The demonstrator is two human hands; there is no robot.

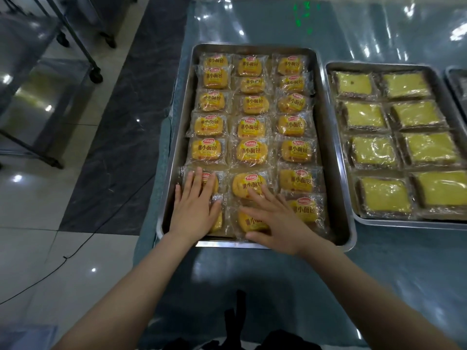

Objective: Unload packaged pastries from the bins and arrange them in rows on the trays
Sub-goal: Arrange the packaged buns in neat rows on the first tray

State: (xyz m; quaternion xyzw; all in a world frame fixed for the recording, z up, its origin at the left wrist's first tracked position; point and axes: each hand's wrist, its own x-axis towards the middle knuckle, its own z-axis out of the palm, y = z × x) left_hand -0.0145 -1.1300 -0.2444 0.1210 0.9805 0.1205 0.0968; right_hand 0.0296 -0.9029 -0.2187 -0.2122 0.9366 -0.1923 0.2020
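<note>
Our left hand [194, 200] lies flat, fingers straight, gripping nothing, on clear-wrapped orange bun packets [251, 150] | our right hand [274, 218] flat likewise, empty | beyond our fingertips packets fill the rectangular steel tray [328, 152] in three columns | right of our fingers, second steel tray [404, 222] of wrapped yellow square cakes [374, 150]

Two bare forearms [141, 279] above dark clothing [237, 334].
</note>
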